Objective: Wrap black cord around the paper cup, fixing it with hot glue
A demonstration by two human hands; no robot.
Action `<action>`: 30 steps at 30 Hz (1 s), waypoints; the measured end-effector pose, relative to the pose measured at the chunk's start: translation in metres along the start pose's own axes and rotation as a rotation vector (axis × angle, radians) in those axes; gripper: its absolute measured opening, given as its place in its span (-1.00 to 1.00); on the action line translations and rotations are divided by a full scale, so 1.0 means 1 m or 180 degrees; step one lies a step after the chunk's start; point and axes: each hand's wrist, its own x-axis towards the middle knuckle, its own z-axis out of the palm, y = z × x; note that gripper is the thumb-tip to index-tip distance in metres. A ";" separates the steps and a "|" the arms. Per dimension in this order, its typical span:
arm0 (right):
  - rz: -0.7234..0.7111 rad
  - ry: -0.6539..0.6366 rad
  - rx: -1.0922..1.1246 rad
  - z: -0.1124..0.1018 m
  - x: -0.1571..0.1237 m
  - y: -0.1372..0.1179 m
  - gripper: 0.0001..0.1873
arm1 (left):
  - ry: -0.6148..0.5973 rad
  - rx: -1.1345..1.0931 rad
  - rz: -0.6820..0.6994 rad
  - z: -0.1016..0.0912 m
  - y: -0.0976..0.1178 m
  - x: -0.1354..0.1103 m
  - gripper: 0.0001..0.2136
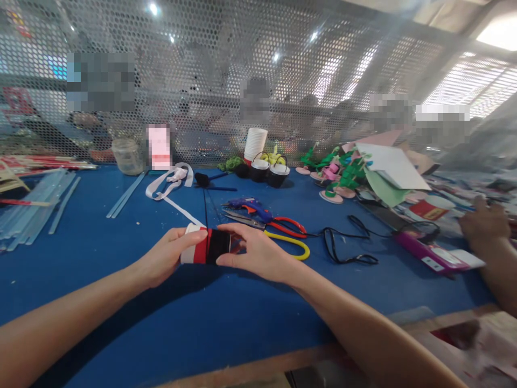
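Both hands hold a paper cup (200, 250) on its side over the blue table; its bands are white, red and black. My left hand (163, 253) is closed round the white end, thumb on top. With curved fingers and thumb, my right hand (258, 250) grips the black end. A white ribbon (177, 206) runs from near the cup to a loose bundle farther back. A thin black strand stretches from the cup towards a black ball of yarn (201, 180). Just behind my right hand lie scissors (301, 248) with red and yellow handles and a blue glue gun (254, 209).
Clear glue sticks (36, 207) lie at left near a jar (128, 156). Farther back stand stacked cups (256, 144), two black-and-white little buckets (278, 175) and green craft plants (349, 172). At right are a cable (333, 248), a purple power strip (430, 253) and another person's hand (484, 223).
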 end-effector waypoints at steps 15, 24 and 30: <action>-0.0995 0.0702 -0.0996 0.008 -0.004 -0.006 -0.94 | 0.0502 0.0089 -0.0120 0.014 0.001 -0.004 -0.84; -0.0167 0.1128 0.0371 -0.018 0.002 -0.007 -0.91 | 0.0679 -0.0136 -0.0105 0.014 0.006 -0.002 -0.90; -0.0143 0.1087 0.0812 -0.025 0.005 -0.005 -0.93 | 0.0736 -0.0150 -0.0235 0.011 0.007 -0.001 -0.87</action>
